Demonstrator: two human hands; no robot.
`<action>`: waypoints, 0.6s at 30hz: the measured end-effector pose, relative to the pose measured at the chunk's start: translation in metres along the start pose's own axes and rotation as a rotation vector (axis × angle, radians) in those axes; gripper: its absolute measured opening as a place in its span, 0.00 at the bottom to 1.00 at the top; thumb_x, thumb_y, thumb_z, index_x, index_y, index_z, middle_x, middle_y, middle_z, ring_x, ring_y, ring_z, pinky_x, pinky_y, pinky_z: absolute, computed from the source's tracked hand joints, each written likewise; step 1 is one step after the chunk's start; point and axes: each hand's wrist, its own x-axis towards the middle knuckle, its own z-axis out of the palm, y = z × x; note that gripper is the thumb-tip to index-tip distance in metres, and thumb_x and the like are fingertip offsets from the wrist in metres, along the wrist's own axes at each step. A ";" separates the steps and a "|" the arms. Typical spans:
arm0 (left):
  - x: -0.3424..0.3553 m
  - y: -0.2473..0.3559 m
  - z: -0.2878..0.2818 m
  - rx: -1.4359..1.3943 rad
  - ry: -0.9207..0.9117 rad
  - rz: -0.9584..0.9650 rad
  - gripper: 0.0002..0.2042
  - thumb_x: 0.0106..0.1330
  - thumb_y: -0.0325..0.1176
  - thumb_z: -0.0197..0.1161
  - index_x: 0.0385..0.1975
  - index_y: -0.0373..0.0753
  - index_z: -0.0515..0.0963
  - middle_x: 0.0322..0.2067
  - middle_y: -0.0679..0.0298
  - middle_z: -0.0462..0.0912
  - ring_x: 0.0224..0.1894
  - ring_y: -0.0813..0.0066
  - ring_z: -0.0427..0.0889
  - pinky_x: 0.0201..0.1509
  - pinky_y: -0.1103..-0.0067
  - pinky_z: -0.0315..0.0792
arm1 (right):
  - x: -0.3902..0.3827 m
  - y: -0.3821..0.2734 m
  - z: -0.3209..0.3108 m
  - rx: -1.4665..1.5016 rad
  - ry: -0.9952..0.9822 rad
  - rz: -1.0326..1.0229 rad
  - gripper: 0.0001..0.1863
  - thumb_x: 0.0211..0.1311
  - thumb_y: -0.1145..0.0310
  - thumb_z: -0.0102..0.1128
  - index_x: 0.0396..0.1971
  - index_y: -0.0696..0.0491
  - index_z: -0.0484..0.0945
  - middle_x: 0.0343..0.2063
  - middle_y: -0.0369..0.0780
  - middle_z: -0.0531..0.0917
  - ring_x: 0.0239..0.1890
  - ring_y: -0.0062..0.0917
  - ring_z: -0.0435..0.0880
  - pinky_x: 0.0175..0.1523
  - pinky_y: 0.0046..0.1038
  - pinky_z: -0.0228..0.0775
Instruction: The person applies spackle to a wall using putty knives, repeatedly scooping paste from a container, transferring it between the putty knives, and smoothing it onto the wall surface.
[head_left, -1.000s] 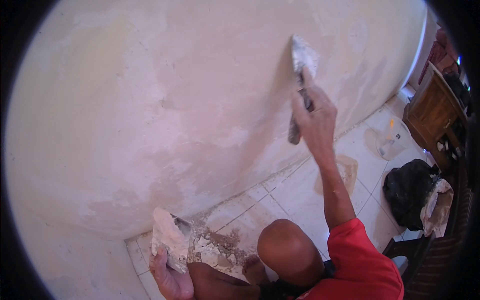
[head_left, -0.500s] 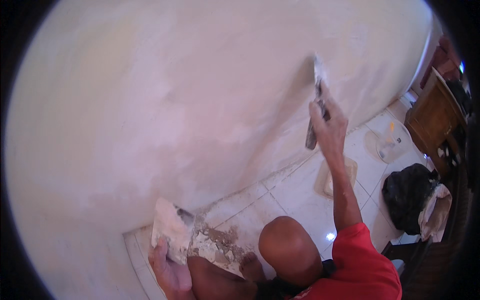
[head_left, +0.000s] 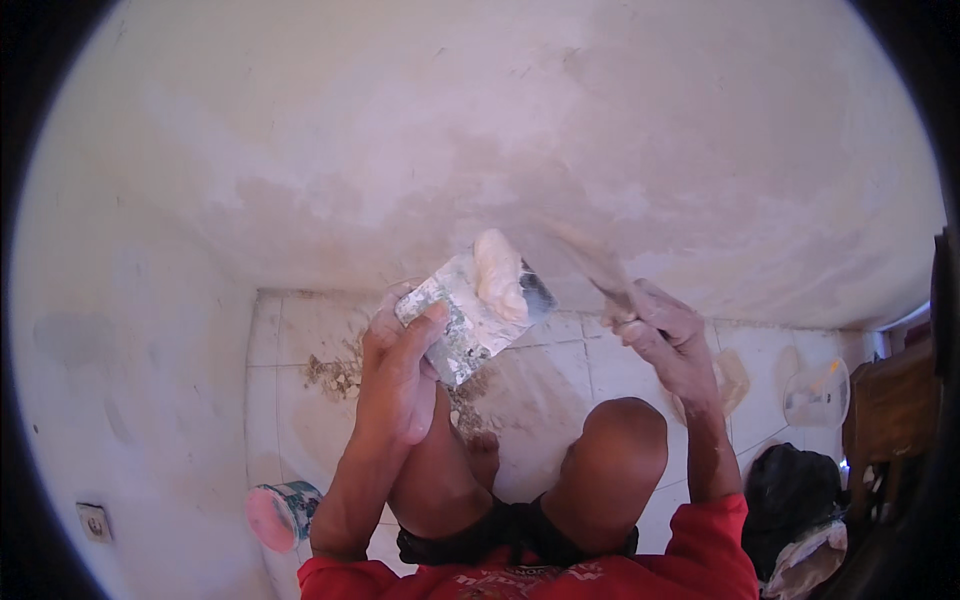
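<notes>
My left hand (head_left: 405, 345) grips a flat, rectangular plasterer's board (head_left: 447, 312) by its near edge, thumb on top. A thick lump of pale putty (head_left: 498, 277) sits on its far side, beside a bare dark corner. To the right, my right hand (head_left: 665, 330) is closed around a putty knife (head_left: 590, 258), blurred by motion, its blade pointing up and left toward the board. The knife looks apart from the board. Beyond both tools rises the wall (head_left: 400, 150), patchy with damp and dry putty.
Plaster rubble (head_left: 335, 375) lies on the white tiled floor (head_left: 530, 400) near the wall. A pink-topped bucket (head_left: 285, 515) stands at lower left, below a wall socket (head_left: 95, 522). At right are a clear round container (head_left: 817, 392), a black bag (head_left: 795, 490) and wooden furniture (head_left: 890, 410).
My right hand has drawn the putty knife away from the wall, down toward the board. My left hand has raised the board toward the middle. The view has swung left, showing the bucket.
</notes>
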 end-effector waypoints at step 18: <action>-0.002 -0.001 0.011 0.143 0.025 0.163 0.18 0.68 0.24 0.57 0.54 0.30 0.63 0.43 0.60 0.76 0.44 0.80 0.77 0.50 0.81 0.73 | 0.003 -0.022 -0.054 -0.931 0.121 -0.358 0.28 0.47 0.79 0.63 0.51 0.39 0.83 0.34 0.36 0.79 0.35 0.31 0.77 0.38 0.33 0.71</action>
